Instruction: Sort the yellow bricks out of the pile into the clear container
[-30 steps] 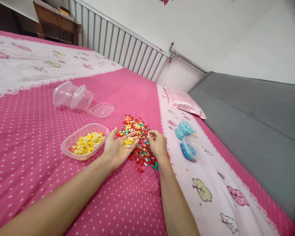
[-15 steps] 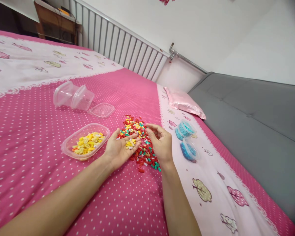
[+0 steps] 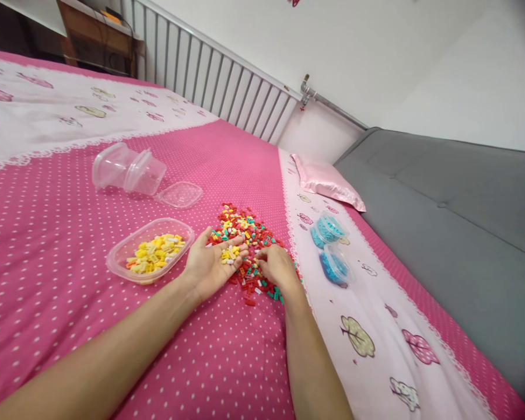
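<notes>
A heap of small red, yellow, green and white beads (image 3: 245, 236) lies on the pink dotted bedspread (image 3: 227, 361). My left hand (image 3: 210, 265) rests palm up beside the heap, cupped, with a small pile of yellow beads (image 3: 230, 255) in it. My right hand (image 3: 276, 267) is down on the near part of the heap, fingers curled and pinching among the beads; what they hold is hidden. Left of my left hand stands an oval clear tub (image 3: 118, 262) with yellow beads inside.
Two clear cups (image 3: 129, 171) lie on their sides with a loose lid (image 3: 180, 195) beside them. Two lidded tubs of blue beads (image 3: 332, 248) sit on the pale border at right. A pink pillow (image 3: 328, 182), a grey sofa (image 3: 455, 210) and a white radiator (image 3: 219, 81) lie beyond.
My right hand rose over the heap half a second ago, then dropped nearer and lower onto its front part. The left hand stayed put with its yellow beads.
</notes>
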`<control>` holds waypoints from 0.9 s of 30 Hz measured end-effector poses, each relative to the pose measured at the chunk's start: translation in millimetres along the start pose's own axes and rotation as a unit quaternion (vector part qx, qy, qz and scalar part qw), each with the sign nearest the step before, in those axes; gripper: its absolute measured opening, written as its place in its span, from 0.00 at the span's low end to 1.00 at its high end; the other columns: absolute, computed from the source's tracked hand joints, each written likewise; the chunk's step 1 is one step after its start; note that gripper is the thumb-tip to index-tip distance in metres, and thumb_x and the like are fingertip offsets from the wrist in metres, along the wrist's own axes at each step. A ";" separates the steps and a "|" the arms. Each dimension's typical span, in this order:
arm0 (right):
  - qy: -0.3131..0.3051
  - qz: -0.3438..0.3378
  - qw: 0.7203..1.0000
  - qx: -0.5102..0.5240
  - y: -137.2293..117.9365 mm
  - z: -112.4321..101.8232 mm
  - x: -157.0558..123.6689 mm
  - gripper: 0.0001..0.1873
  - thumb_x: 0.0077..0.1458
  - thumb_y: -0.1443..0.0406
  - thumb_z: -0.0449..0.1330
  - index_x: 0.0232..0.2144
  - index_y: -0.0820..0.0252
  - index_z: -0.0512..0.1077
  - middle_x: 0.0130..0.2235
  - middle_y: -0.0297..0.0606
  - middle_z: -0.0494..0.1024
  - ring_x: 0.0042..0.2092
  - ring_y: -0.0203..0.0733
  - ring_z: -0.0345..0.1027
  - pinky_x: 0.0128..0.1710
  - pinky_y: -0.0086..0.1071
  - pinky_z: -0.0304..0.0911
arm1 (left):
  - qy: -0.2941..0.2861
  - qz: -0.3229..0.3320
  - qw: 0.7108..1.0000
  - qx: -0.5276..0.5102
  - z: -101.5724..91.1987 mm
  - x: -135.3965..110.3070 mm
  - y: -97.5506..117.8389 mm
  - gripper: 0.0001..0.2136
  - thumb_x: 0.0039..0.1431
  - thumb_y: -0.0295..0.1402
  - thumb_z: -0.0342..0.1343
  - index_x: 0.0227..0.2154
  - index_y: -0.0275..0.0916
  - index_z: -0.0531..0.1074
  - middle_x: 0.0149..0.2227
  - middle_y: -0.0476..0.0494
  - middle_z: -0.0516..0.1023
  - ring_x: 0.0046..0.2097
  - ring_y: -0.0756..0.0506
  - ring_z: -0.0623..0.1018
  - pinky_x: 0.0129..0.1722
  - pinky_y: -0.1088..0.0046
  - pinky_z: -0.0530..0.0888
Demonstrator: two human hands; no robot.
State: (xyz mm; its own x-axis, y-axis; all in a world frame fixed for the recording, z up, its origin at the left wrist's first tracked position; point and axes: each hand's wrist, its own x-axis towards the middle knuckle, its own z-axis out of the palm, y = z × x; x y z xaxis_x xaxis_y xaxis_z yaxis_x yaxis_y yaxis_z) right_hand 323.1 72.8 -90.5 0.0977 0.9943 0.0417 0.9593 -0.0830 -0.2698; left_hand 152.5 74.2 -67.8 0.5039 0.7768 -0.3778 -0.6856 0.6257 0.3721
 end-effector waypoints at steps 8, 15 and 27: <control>0.067 0.005 0.991 0.117 4.5 0.2 6.0 0.05 0.51 0.68 0.58 0.31 0.59 0.73 0.35 0.38 0.79 0.35 0.39 0.71 0.40 0.33 0.63 | -0.005 0.002 1.000 0.002 -0.7 -0.1 0.1 0.29 0.63 0.45 0.35 0.53 0.22 0.62 0.36 0.29 0.74 0.30 0.46 0.75 0.27 0.73 0.75; 0.078 0.008 0.932 0.355 3.6 3.8 12.6 0.05 0.49 0.67 0.56 0.31 0.59 0.69 0.28 0.32 0.75 0.29 0.36 0.71 0.32 0.30 0.67 | -0.006 -0.005 1.000 -0.008 0.4 0.3 0.6 0.28 0.63 0.44 0.36 0.52 0.23 0.63 0.36 0.30 0.74 0.28 0.47 0.74 0.27 0.73 0.75; 0.109 -0.141 0.879 0.442 -34.9 -32.0 -17.5 0.12 0.51 0.64 0.59 0.39 0.60 0.74 0.35 0.36 0.79 0.36 0.36 0.72 0.39 0.30 0.67 | -0.019 -0.002 1.000 -0.001 -2.1 2.7 -0.9 0.26 0.64 0.43 0.35 0.50 0.23 0.64 0.34 0.31 0.75 0.29 0.46 0.76 0.28 0.73 0.75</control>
State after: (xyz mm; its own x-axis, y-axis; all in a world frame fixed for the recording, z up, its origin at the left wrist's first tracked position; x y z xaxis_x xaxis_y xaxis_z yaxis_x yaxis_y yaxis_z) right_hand 296.4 56.2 -51.0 0.0301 0.9231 0.3835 0.3829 0.3437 -0.8574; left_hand 153.4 75.6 -71.0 0.5265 0.7767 -0.3459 -0.6845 0.6285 0.3694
